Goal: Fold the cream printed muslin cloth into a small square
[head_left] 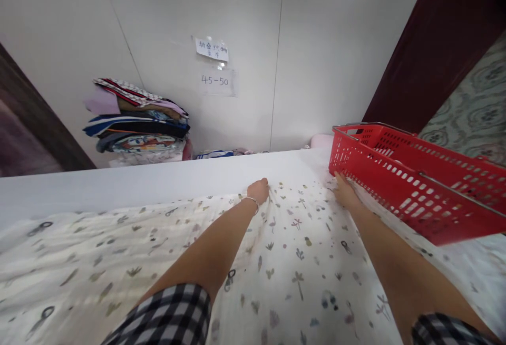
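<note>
A thin white cloth (284,260) printed with small palm trees, leaves and animals lies spread over the white table, wrinkled on its left side. At its far edge, my left hand (259,191) is closed in a pinch on the fabric, drawing up a small crease below the fist. Farther right, my right hand (344,193) grips the same far edge with its fingertips, just beside the lower corner of a red plastic basket (395,181). The fabric passes under or along the basket's near side; the exact contact is hidden.
A stack of folded fabrics (138,123) stands against the wall at the back left. Two paper notes (219,81) are taped to the wall. A strip of bare white tabletop (158,181) runs behind the cloth. Patterned fabric (474,92) shows behind the basket.
</note>
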A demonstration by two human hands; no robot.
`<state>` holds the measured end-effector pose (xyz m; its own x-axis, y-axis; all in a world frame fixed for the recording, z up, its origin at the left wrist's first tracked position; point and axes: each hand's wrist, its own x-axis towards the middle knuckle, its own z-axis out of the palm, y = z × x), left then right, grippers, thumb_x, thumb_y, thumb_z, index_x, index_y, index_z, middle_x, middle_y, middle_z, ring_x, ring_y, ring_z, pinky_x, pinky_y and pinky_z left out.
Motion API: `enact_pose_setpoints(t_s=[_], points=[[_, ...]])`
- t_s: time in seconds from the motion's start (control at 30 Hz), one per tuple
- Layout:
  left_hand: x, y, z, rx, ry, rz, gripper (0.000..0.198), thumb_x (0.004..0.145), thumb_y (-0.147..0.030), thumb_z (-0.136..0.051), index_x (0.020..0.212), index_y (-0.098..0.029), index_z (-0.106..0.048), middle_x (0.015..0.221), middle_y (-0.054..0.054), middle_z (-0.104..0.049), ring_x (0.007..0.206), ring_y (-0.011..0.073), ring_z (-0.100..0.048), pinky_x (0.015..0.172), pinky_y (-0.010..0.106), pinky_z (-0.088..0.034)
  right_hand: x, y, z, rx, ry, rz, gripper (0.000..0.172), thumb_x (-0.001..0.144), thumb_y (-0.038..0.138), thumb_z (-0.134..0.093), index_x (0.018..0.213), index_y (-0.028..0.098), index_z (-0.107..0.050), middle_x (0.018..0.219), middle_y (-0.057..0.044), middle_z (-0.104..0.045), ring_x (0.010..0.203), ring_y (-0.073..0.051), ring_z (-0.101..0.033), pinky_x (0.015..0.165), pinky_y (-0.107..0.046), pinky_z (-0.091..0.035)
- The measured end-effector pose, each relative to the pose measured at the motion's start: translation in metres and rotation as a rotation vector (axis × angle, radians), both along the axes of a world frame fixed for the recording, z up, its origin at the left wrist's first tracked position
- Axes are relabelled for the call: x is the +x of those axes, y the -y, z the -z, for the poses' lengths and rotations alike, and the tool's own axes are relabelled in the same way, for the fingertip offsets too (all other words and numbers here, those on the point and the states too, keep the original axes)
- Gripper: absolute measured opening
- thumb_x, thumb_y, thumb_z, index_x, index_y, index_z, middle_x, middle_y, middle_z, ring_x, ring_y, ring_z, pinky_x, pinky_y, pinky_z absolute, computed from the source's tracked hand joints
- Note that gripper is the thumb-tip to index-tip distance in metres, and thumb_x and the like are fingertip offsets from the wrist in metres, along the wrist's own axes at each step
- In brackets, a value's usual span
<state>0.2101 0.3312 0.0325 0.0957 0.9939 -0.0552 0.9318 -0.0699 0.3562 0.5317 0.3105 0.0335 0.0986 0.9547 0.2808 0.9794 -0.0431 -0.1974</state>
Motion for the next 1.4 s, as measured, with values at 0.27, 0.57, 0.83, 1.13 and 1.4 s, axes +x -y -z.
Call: enact_pose_setpoints(t_s=[0.27, 0.57, 0.83, 1.13, 1.4], points=[[0.000, 0.003, 0.006, 0.046, 0.007, 0.027, 0.024, 0.087, -0.032, -0.038, 0.105, -0.020, -0.050, 0.097, 0.011, -0.064, 0.089, 0.0224, -0.060, 0.073, 0.032, -0.042, -0.067, -0.024, 0.002, -0.207, 0.015, -0.192, 0.033, 0.086, 0.017, -0.043, 0.114, 0.021, -0.061, 0.117, -0.004, -0.060, 0.108, -0.017, -0.053, 0.092, -0.024, -0.037], [0.003, 0.002, 0.005, 0.056, 0.028, 0.016, 0.024, 0.088, -0.034, -0.037, 0.101, -0.021, -0.051, 0.096, 0.009, -0.064, 0.088, 0.0214, -0.060, 0.071, 0.031, -0.041, -0.090, -0.036, 0.004, -0.153, 0.040, -0.077, 0.027, 0.085, 0.012, -0.041, 0.105, 0.017, -0.058, 0.106, -0.010, -0.055, 0.090, -0.019, -0.056, 0.075, -0.025, -0.038], [0.007, -0.005, 0.010, 0.049, 0.022, -0.018, 0.025, 0.088, -0.034, -0.036, 0.098, -0.020, -0.054, 0.096, 0.010, -0.065, 0.089, 0.0217, -0.060, 0.072, 0.031, -0.041, -0.106, -0.042, 0.008, -0.088, 0.017, 0.074, 0.027, 0.089, 0.015, -0.033, 0.108, 0.018, -0.052, 0.110, -0.011, -0.051, 0.087, -0.019, -0.056, 0.071, -0.027, -0.038], [0.007, -0.008, 0.012, 0.029, 0.008, -0.019, 0.025, 0.088, -0.034, -0.037, 0.099, -0.019, -0.055, 0.097, 0.012, -0.064, 0.091, 0.0230, -0.060, 0.073, 0.033, -0.042, -0.108, -0.047, 0.009, -0.196, 0.023, 0.077, 0.035, 0.081, 0.010, -0.040, 0.111, 0.017, -0.055, 0.113, -0.013, -0.054, 0.092, -0.021, -0.059, 0.074, -0.030, -0.043], [0.011, 0.001, 0.013, 0.054, 0.024, 0.014, 0.028, 0.088, -0.032, -0.038, 0.106, -0.017, -0.054, 0.099, 0.014, -0.064, 0.095, 0.0233, -0.060, 0.077, 0.033, -0.044, -0.147, 0.000, 0.019, -0.115, 0.111, -0.394, 0.047, 0.090, 0.038, -0.032, 0.133, 0.021, -0.040, 0.145, -0.006, -0.029, 0.128, -0.024, -0.031, 0.102, -0.041, -0.031]])
